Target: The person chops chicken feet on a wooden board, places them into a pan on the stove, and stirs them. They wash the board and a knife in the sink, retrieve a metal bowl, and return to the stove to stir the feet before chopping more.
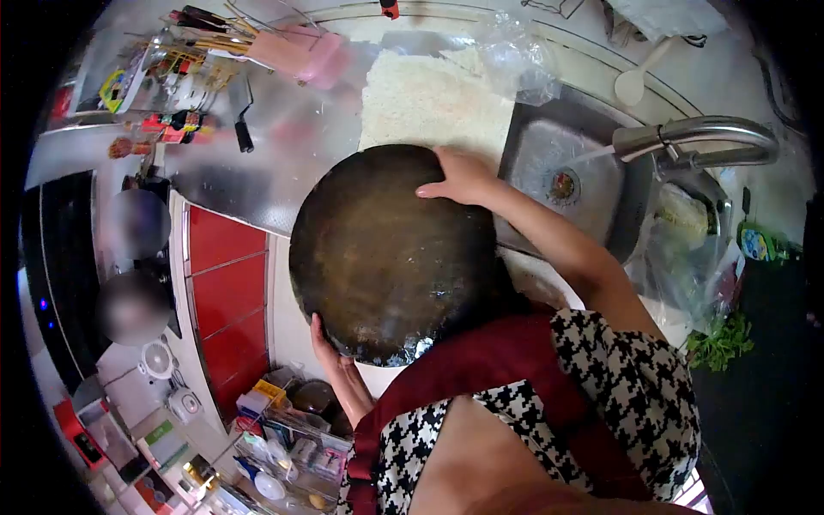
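1. The upper-right rim of a large dark disc point(390, 249) is clasped in the grip of the right hand point(463, 178); its lower-left rim is gripped by the left hand point(339, 365).
2. The disc is held before the maroon apron point(481, 360), and part of the metal bench point(292, 163) is hidden by it.
3. A pale sheet point(429, 103) is partly covered by the disc.
4. Water is run from the faucet point(721, 133) into the sink point(592, 137), whose near corner is crossed by the right forearm.
5. The kitchen is fronted by red cabinet doors point(227, 292).
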`<control>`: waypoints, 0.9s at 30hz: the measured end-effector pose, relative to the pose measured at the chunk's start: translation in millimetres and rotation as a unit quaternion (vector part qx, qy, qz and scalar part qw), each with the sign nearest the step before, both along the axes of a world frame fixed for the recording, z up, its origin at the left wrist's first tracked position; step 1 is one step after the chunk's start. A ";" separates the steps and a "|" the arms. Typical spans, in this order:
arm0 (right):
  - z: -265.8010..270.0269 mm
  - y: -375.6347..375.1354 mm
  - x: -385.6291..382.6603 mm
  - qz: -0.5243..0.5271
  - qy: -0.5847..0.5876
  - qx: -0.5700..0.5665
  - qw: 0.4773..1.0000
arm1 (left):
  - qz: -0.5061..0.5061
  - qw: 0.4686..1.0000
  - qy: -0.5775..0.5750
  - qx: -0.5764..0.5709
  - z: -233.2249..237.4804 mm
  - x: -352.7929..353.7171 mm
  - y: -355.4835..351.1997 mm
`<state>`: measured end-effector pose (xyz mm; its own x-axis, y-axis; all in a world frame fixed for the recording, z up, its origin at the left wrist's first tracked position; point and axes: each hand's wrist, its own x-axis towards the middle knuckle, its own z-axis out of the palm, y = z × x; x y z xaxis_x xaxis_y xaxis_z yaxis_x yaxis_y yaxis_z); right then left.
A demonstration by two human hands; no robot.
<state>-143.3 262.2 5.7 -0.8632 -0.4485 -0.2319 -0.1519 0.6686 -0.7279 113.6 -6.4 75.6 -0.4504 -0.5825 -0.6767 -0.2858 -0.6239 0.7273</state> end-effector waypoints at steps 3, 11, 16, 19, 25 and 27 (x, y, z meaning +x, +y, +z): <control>34.5 -32.8 -12.0 0.090 0.003 0.078 0.993 | 0.008 1.000 0.018 0.024 -1.9 12.1 -15.0; 8.1 64.9 -136.9 -0.288 0.302 0.336 0.844 | -0.007 0.996 0.074 0.054 -55.7 -5.5 -69.6; -27.2 105.5 -180.0 -0.338 0.131 0.177 0.915 | -0.044 0.993 0.091 0.065 -82.8 -19.7 -75.6; -2.9 49.0 -200.9 -0.300 0.315 0.032 0.900 | -0.038 0.993 0.066 0.085 -95.6 -27.7 -75.8; 14.4 -41.4 -216.7 -0.096 0.281 0.002 0.955 | -0.079 0.993 0.067 0.053 -110.2 -42.6 -58.0; 12.8 -59.4 -183.0 -0.072 0.350 0.070 0.932 | -0.085 0.993 0.063 0.048 -116.4 -47.4 -59.5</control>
